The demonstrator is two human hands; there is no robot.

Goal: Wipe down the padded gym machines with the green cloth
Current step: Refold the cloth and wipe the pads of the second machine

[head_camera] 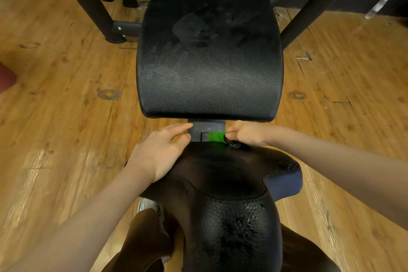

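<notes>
On the wooden floor (66,106), a black padded machine: large back pad (209,62) ahead, smudged with pale handprints, and seat pad (220,183) nearer, joined by a grey metal bracket (208,127). Left hand (161,152) flat on the seat's left edge, grip apart, fingertips reaching the bracket. Right hand (247,136), grip clamped on the green cloth (216,137), which is bunched against the bracket between the two pads
</notes>
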